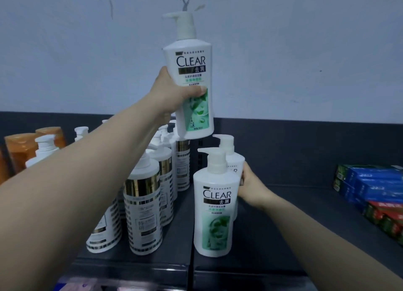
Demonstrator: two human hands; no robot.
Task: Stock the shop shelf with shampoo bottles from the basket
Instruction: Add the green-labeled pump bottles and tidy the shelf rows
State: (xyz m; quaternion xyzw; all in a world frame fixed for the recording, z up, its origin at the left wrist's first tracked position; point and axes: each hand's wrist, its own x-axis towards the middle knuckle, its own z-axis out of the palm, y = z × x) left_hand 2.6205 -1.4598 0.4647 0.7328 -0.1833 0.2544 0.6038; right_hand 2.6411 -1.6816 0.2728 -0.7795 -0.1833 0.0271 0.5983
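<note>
My left hand (174,90) grips a white and green Clear shampoo bottle (192,72) with a pump top, holding it upright in the air above the dark shelf (283,214). Two more Clear bottles stand in a row on the shelf: a front bottle (214,207) and a rear bottle (234,162) behind it. My right hand (250,188) grips the rear bottle from its right side, fingers curled round it. The basket is out of view.
Left of the Clear bottles stand several white pump bottles with gold bands (144,205). Orange bottles (21,146) stand at the far left. Blue, red and green boxes (375,190) are stacked at the right. A pale wall rises behind the shelf.
</note>
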